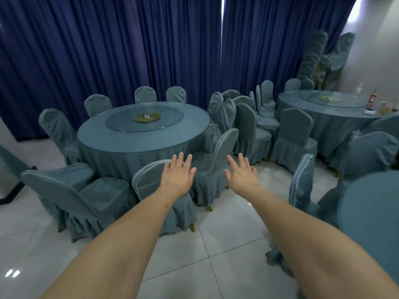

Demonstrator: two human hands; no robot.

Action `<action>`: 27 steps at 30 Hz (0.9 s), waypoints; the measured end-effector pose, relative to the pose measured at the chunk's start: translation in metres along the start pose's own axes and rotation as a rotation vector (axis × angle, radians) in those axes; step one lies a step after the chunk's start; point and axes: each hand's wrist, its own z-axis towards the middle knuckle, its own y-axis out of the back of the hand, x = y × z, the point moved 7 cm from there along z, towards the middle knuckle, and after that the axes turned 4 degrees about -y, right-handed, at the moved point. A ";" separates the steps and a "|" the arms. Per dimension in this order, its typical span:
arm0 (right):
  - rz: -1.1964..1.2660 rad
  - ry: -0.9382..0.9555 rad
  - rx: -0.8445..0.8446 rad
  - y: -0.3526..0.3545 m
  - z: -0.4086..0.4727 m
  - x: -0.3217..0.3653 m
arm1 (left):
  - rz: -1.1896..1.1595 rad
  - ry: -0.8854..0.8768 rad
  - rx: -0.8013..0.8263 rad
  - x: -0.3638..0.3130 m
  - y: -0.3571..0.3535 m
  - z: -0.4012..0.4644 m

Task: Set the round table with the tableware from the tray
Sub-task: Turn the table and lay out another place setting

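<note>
1. Reaching forward, we hold our left hand (pixel 178 172) and right hand (pixel 241 172) out palm-down, fingers spread and straight, grasping nothing.
2. Our round table draped in teal cloth (pixel 138 140) stands ahead, beyond both hands, ringed by teal-covered chairs (pixel 151 182).
3. A round glass turntable (pixel 144 120) lies at its centre.
4. We cannot see any tray or tableware.
5. Dark blue pleated curtains (pixel 108 50) hang behind.
</note>
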 end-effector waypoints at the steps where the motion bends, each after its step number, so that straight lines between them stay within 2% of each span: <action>1: -0.004 -0.012 -0.001 -0.001 0.010 -0.006 | -0.001 -0.012 0.002 -0.002 -0.005 0.012; 11: -0.019 -0.183 -0.026 0.005 0.099 -0.074 | -0.052 -0.160 0.035 -0.041 -0.038 0.149; 16: -0.032 -0.299 -0.069 0.014 0.141 -0.119 | -0.069 -0.295 0.041 -0.077 -0.054 0.228; 27: -0.070 -0.647 -0.187 0.054 0.158 -0.232 | -0.144 -0.620 0.063 -0.206 -0.074 0.343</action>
